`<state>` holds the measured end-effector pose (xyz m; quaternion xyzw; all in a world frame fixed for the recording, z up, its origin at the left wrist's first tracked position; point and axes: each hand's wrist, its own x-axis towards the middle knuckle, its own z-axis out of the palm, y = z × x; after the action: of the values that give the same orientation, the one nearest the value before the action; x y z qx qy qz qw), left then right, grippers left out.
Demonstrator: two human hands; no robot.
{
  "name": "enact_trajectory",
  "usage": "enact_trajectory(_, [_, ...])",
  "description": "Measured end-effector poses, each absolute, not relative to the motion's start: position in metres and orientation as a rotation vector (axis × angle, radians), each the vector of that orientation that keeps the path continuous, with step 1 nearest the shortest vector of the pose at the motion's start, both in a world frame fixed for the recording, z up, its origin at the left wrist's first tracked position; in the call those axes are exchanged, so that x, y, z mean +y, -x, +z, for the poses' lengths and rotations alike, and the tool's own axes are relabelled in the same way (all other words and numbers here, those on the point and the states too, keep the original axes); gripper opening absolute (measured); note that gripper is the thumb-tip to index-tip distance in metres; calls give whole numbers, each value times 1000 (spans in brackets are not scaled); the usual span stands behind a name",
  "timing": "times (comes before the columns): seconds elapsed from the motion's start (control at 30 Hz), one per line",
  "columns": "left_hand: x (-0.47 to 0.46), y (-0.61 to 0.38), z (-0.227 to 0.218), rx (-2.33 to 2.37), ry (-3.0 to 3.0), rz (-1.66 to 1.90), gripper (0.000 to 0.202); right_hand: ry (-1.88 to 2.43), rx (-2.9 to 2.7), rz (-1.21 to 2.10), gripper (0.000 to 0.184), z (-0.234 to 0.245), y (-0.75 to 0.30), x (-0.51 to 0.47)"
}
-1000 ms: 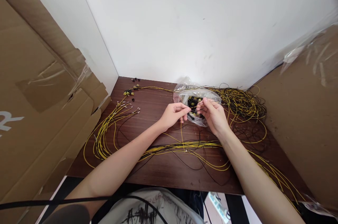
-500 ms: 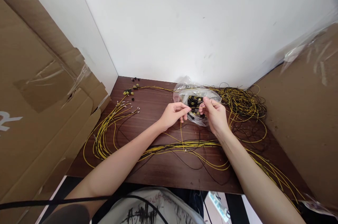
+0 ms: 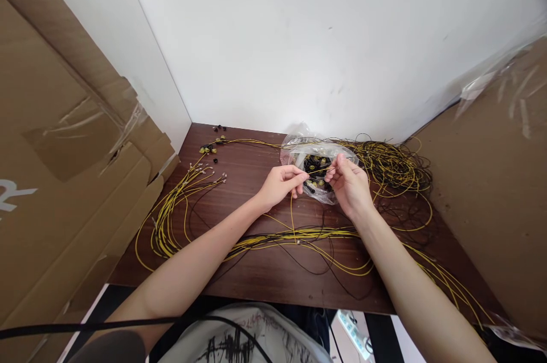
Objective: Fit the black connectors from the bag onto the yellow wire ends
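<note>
My left hand point(image 3: 284, 183) pinches a thin yellow wire point(image 3: 319, 170), and one end of it hangs below the fingers with a small pale tip. A short way to the right, my right hand point(image 3: 349, 180) is closed on the same wire, so a short stretch runs between the two hands. Behind them sits a clear plastic bag point(image 3: 299, 141), its mouth open on several black and yellow small parts point(image 3: 314, 163). A bundle of yellow and black wires point(image 3: 273, 237) lies under my forearms, with pale-tipped wire ends point(image 3: 205, 172) fanned out at the left.
A tangled heap of yellow and black wire point(image 3: 393, 166) lies at the right on the brown table point(image 3: 252, 277). Loose black and yellow parts point(image 3: 208, 149) rest at the back left. Cardboard point(image 3: 85, 141) stands on the left, and another cardboard sheet point(image 3: 491, 180) on the right.
My right hand has shifted slightly right and up, lengthening the visible stretch of yellow wire between the hands. My left hand has hardly moved.
</note>
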<state>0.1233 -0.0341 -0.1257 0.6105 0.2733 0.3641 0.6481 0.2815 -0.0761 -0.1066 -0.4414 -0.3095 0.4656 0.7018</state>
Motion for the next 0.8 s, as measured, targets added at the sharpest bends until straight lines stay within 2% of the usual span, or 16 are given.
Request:
enact_trajectory(0.27, [-34,-123,-125,621,-1384,826,26,980,-617,956,31,-102,-283,-75])
enact_trajectory(0.53, [-34,-123,-126,628,-1390,824,26,885,-627,1046,31,-104,-285,-74])
enact_trajectory(0.8, [-34,-123,-125,626,-1390,817,27,742,-386,1199,35,-104,-293,-71])
